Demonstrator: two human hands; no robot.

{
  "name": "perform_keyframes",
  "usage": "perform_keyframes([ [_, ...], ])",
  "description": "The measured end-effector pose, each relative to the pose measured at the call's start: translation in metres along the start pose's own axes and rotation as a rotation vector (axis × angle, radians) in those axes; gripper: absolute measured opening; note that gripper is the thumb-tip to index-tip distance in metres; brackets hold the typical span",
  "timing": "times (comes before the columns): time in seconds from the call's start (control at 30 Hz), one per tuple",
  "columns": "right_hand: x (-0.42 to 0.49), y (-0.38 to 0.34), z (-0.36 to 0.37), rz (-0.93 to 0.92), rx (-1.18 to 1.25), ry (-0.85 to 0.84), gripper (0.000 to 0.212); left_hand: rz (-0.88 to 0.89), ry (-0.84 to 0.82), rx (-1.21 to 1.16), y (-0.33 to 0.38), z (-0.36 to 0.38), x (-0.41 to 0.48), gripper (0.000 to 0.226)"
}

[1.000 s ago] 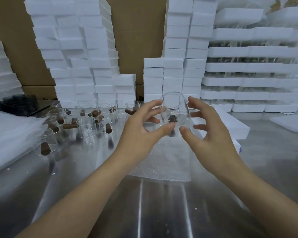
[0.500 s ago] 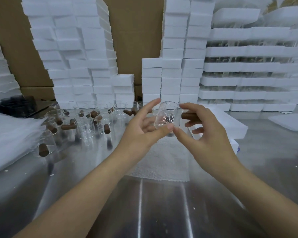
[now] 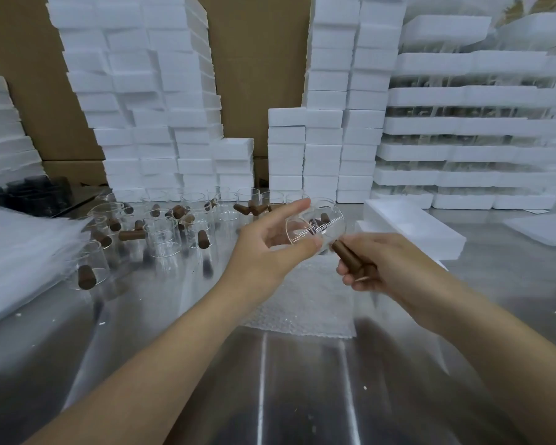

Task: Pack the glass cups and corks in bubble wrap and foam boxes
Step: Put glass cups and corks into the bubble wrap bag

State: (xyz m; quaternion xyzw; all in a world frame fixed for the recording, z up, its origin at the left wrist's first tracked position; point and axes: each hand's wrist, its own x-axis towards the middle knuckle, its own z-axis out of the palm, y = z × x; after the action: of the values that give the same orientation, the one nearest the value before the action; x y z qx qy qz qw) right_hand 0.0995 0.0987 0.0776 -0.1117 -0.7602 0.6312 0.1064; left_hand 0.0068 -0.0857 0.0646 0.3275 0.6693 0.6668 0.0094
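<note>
Behind the grip, foam boxes [image 3: 325, 101] are stacked high against cardboard, w/ racks of foam trays [image 3: 463, 123] off to the far right that seem to hold packed glass already, so a good chunk looks done, tho I can't count it. The steel table [image 3: 270, 380] runs under everything. Left of the grip, well apart, a pile of bubble wrap sheets [image 3: 20, 245] waits. Right of the grip and a bit behind, an open foam box [image 3: 411, 226] sits w/ nothing visible in it. Directly below the grip lies one bubble wrap sheet [image 3: 305, 300], flat, nothing on it yet. Left and behind the grip, a crowd of loose glass cups [image 3: 161, 239] w/ brown corks [image 3: 132, 234] stuck on or scattered between them: plenty left to pack. At the grip itself: left hand [image 3: 270, 245] holds the glass cup [image 3: 315, 228] tilted on its side in the air, thumb under, fingers curled loosely over the top, hand mostly open around it. Right hand [image 3: 376, 268] is closed around the brown cork handle [image 3: 349, 256], which meets the cup's lower right side; whether it's fully seated I can't tell. Something small and dark shows inside the cup, too blurry to name. Judging by this, the current cup is at the prep stage: not wrapped, not boxed. Next prob. lay it on the sheet, roll, then box.
</note>
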Motion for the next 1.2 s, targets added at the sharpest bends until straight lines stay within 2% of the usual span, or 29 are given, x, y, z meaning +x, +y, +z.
perform_keyframes([
  [0.07,-0.001,-0.001,-0.003,0.140,0.121,-0.115,0.037,0.039,0.002,0.072,-0.002,0.001,0.000,0.057],
  [0.13,-0.002,-0.002,-0.004,0.183,0.202,-0.166,0.034,0.061,0.006,0.094,-0.004,0.001,0.000,0.061],
  [0.2,-0.002,-0.004,-0.002,0.186,0.265,-0.136,0.031,0.049,0.024,0.105,-0.006,0.004,0.000,0.071],
  [0.3,0.000,-0.004,-0.001,0.169,0.360,0.028,0.030,-0.055,-0.014,0.186,-0.011,0.010,-0.004,0.075],
  [0.37,0.001,-0.003,-0.003,0.157,0.414,0.129,0.031,-0.094,-0.163,0.516,-0.017,0.013,-0.011,0.070],
  [0.43,0.002,-0.004,-0.005,0.145,0.445,0.186,0.030,-0.006,-0.313,0.939,-0.022,0.015,-0.019,0.070],
  [0.47,0.003,-0.004,-0.006,0.141,0.455,0.205,0.029,0.041,-0.328,1.039,-0.022,0.015,-0.020,0.066],
  [0.6,0.005,-0.003,-0.009,0.119,0.473,0.244,0.027,0.056,-0.261,1.012,-0.016,0.013,-0.015,0.027],
  [0.67,0.005,-0.003,-0.010,0.110,0.476,0.248,0.027,0.060,-0.245,1.035,-0.015,0.010,-0.013,0.018],
  [0.87,0.005,-0.001,-0.008,0.113,0.468,0.241,0.027,0.007,-0.183,1.051,-0.016,0.007,-0.014,0.016],
  [0.93,0.005,-0.001,-0.007,0.113,0.463,0.239,0.027,-0.010,-0.144,1.043,-0.017,0.009,-0.015,0.028],
  [1.03,0.004,0.000,-0.005,0.110,0.459,0.232,0.029,-0.026,-0.197,1.081,-0.019,0.011,-0.016,0.052],
  [1.1,0.004,0.000,-0.004,0.111,0.456,0.227,0.029,-0.037,-0.233,1.095,-0.020,0.011,-0.015,0.046],
  [1.2,0.004,0.000,-0.003,0.123,0.461,0.226,0.028,-0.067,-0.203,1.030,-0.022,0.009,-0.013,0.029],
])
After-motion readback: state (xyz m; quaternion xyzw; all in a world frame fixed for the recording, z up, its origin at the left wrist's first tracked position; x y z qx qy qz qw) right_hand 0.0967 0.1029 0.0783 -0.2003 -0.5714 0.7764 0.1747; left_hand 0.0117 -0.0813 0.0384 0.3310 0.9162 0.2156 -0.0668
